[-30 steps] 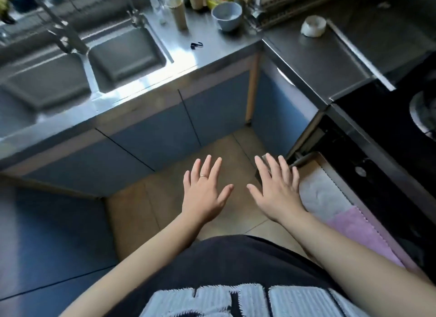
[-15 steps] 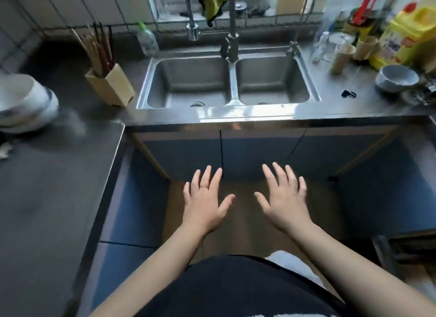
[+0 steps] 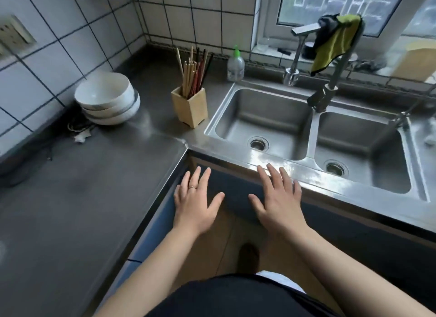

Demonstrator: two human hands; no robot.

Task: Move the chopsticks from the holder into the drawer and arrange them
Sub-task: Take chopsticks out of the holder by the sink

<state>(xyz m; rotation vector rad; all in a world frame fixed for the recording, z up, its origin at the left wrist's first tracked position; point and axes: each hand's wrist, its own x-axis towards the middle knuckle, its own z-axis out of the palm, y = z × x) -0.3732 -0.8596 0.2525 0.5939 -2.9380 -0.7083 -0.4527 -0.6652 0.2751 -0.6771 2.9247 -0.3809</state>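
Observation:
A square wooden holder [image 3: 190, 109] stands on the steel counter just left of the sink. Several chopsticks [image 3: 194, 72], pale wood, red and dark, stick up out of it. My left hand [image 3: 195, 202] hovers palm down in front of the counter corner, fingers spread, a ring on one finger, holding nothing. My right hand [image 3: 278, 200] hovers beside it at the sink's front edge, also spread and empty. Both hands are well below and in front of the holder. No drawer is in view.
A double steel sink [image 3: 306, 128] with a tall tap [image 3: 330, 90] and a yellow-green cloth [image 3: 335, 40] fills the right. Stacked white bowls [image 3: 107, 98] sit left of the holder. A soap bottle [image 3: 235, 65] stands behind it. The grey counter [image 3: 70, 198] runs along the left.
The view has swung left, from the open drawer by the stove, across the sink, to the corner with the holder. My hands stay spread and empty.

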